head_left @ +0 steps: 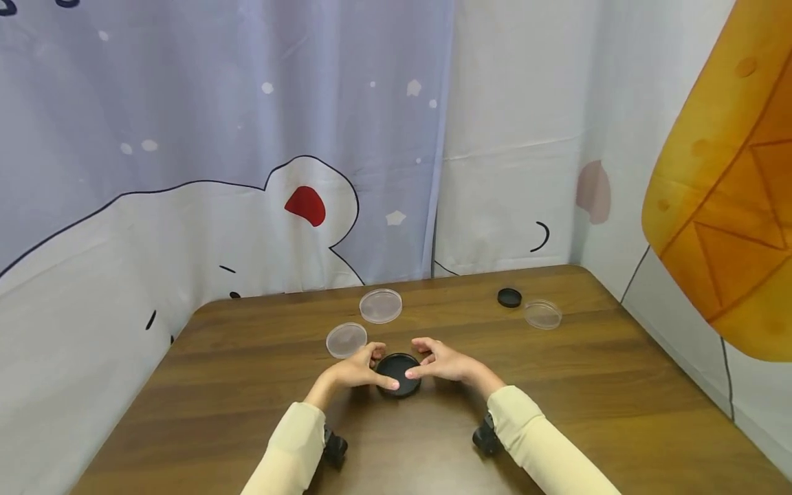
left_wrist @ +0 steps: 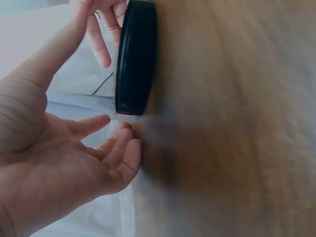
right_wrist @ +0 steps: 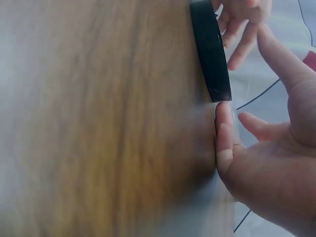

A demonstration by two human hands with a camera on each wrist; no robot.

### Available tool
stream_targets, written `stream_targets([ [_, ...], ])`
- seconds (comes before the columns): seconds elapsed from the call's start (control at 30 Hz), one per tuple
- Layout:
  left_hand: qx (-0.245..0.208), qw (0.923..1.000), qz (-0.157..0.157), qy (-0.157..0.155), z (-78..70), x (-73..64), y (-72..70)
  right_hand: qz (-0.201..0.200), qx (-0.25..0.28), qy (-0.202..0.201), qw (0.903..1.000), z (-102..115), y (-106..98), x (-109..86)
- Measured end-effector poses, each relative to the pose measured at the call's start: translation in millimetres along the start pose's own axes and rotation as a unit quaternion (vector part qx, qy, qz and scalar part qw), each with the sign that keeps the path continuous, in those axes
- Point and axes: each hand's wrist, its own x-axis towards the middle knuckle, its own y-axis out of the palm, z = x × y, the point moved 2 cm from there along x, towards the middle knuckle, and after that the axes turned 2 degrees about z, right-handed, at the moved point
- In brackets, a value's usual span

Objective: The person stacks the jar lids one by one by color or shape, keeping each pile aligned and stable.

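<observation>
A shallow black round dish point(head_left: 405, 371) with a raised rim lies flat on the wooden table, between the two hands. My left hand point(head_left: 359, 370) is at its left side, thumb stretched over the rim and the other fingers loosely bent beside it. On the opposite side my right hand point(head_left: 442, 361) mirrors this, its thumb pointing inward above the dish. From the left wrist view, the dish's dark side wall point(left_wrist: 137, 59) stands just beyond the left fingertips. In the right wrist view the right fingers point(right_wrist: 224, 129) lie low by the table, right at the dish's edge point(right_wrist: 211, 52).
Two clear round shallow dishes, a nearer one point(head_left: 346, 340) and a farther one point(head_left: 380, 306), lie behind the left hand. At the back right are a small black round cap point(head_left: 509, 298) and another clear dish point(head_left: 542, 314). A printed curtain point(head_left: 396, 137) hangs along the table's back edge.
</observation>
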Motion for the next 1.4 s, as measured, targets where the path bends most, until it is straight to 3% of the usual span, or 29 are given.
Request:
stream_targets([
  [0.13,0.006,0.9999,0.015,-0.003,-12.9,3.0,-4.0,-0.041,0.011,-0.003,0.9991,0,-10,-2.6],
  [0.3,0.093,0.9953,0.017,-0.020,-45.8,14.6,-0.7,-0.108,-0.080,-0.009,0.9908,-1,-39,-10.6],
  [0.5,0.170,0.9852,0.000,-0.021,-81.5,38.7,11.1,-0.146,-0.234,0.030,0.9608,-8,-76,-22.0],
  [0.77,0.265,0.9631,-0.028,-0.037,-102.4,77.5,35.3,-0.157,-0.311,0.119,0.9299,-34,-119,-37.4],
  [0.9,0.254,0.9644,-0.040,-0.063,-103.8,92.6,51.4,-0.169,-0.325,0.147,0.9190,-50,-139,-46.3],
  [1.1,0.253,0.9613,-0.065,-0.087,-107.2,115.8,72.8,-0.171,-0.297,0.175,0.9228,-70,-160,-54.1],
  [1.23,0.210,0.9712,-0.068,-0.090,-112.7,135.6,74.8,-0.170,-0.307,0.168,0.9211,-69,-169,-44.3],
  [1.4,0.139,0.9847,-0.055,-0.090,-119.7,171.2,83.9,-0.169,-0.311,0.183,0.9171,-63,-180,-32.5],
])
